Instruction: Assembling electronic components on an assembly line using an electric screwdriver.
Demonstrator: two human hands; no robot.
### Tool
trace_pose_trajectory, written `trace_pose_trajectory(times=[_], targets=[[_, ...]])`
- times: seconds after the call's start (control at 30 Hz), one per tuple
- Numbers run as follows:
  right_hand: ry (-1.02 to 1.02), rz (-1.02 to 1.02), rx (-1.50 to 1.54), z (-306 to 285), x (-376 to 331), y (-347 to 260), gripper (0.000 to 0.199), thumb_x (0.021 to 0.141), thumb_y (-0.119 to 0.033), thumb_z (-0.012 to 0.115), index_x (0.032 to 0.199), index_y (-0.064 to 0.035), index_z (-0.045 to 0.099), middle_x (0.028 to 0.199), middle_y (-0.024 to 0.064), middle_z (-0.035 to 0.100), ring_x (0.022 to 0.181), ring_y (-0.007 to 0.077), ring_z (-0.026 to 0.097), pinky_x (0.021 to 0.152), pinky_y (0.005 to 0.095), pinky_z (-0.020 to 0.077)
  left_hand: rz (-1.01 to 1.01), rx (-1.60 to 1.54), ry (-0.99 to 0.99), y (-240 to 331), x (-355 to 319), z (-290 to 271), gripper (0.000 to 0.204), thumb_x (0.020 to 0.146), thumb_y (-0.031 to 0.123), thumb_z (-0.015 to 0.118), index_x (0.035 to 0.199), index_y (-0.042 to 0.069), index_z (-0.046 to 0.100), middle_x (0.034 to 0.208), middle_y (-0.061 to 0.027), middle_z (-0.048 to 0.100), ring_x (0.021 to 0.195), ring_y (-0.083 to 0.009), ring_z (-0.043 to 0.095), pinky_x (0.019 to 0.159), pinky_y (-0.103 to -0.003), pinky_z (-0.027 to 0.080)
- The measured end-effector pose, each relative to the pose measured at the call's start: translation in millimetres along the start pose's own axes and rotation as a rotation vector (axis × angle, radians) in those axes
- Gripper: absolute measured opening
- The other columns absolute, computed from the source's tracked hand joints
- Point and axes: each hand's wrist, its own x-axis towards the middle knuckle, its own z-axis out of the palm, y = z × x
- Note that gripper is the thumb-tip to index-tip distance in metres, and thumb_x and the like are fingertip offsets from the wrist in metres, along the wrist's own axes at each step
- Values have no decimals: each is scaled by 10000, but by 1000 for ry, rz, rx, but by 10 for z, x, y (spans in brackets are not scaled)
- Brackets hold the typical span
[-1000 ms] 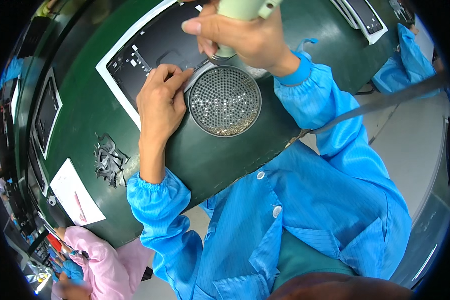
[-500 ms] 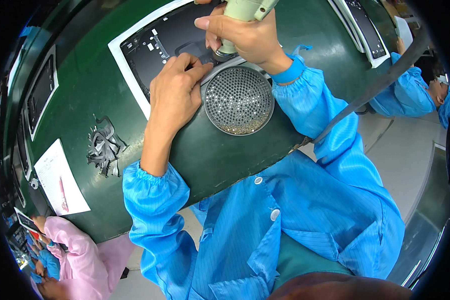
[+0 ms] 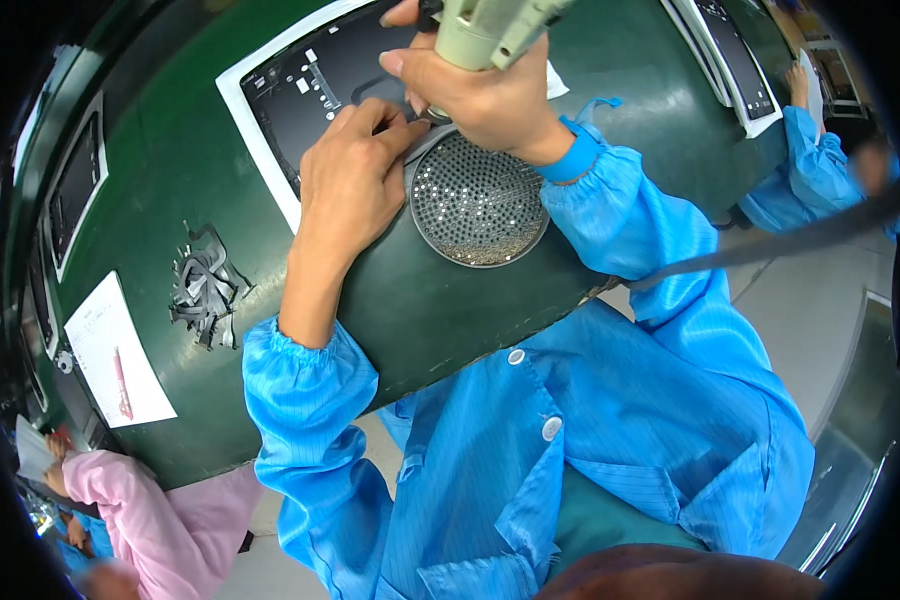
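Gripping pale screwdriver (image 3: 490,30), your right hand (image 3: 470,95) closed; bit at 12 o'clock of screw tray (image 3: 480,200); left hand (image 3: 350,190) flat, empty, at tray's 9 o'clock.

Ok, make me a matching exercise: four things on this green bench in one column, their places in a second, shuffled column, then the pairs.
Things:
1. round perforated metal tray of small screws
2. pale green power screwdriver
3. heap of dark grey strips
4. white paper sheet

Places:
A. gripped in the right hand
B. far left, near the bench's edge
C. just right of the left hand
D. left of the left forearm

Pairs: 1-C, 2-A, 3-D, 4-B
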Motion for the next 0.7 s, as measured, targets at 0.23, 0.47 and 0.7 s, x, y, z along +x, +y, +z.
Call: trace_pose_trajectory(times=[0.23,0.47,0.7], targets=[[-282,30,-50,-548,5,-122,273,869,-39,643,1114,55,569,644,80,596,578,147,600,528,264,487,-14,-16,12,24,-23,-29,285,731,8,626,967,125,733,861,-20,593,798,-241,577,660,-378,487],[-173,176,36,-512,-131,-275,330,862,3,630,1171,69,536,665,72,602,564,142,589,526,265,488,-29,-22,-8,29,2,-40,254,748,16,636,964,111,729,867,-27,592,792,-239,572,665,-368,478],[-191,194,-6,-527,-180,-232,302,843,-5,684,1113,45,557,669,44,608,580,104,601,511,231,486,-46,-19,-29,70,10,-52,246,751,4,647,960,102,730,894,-35,606,797,-238,580,672,-355,474]])
